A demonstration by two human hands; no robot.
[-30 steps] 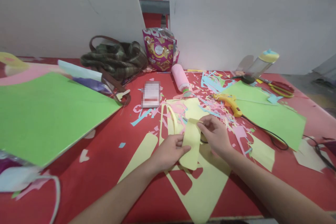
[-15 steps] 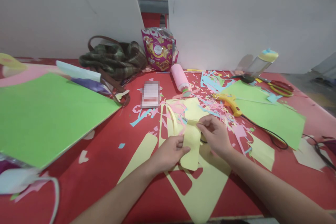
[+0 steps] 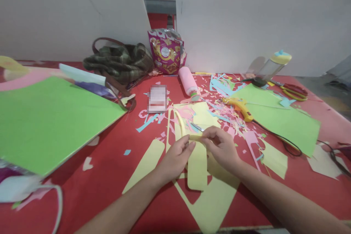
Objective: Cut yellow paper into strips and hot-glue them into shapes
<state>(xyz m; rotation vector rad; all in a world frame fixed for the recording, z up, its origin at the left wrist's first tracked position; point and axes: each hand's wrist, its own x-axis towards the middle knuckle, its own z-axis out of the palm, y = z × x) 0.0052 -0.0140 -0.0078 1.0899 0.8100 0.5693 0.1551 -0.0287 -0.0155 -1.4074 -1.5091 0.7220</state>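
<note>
Both my hands pinch the folded top edge of a pale yellow paper strip (image 3: 197,166) with rounded lower corners. My left hand (image 3: 176,155) grips its upper left corner between thumb and fingers. At the upper right corner my right hand (image 3: 221,148) pinches the same fold. Scissors (image 3: 196,127) lie just beyond my right fingers, their handles hidden. Beneath the strip is a larger cut-out yellow sheet (image 3: 219,197). A curved yellow paper band (image 3: 180,122) stands beyond my left hand, and another yellow piece (image 3: 146,162) lies left of it.
A yellow glue gun (image 3: 240,108) with a black cord rests on green paper (image 3: 290,124) at right. Pink and blue scraps (image 3: 219,115) cover the middle. A large green board (image 3: 55,120) fills the left; a pink bottle (image 3: 188,80) and snack bag (image 3: 167,53) stand behind.
My left hand has moved up to the strip's top edge, and my right hand has come slightly down. The strip has shifted lower, its fold now held at both corners, and the scissors show more.
</note>
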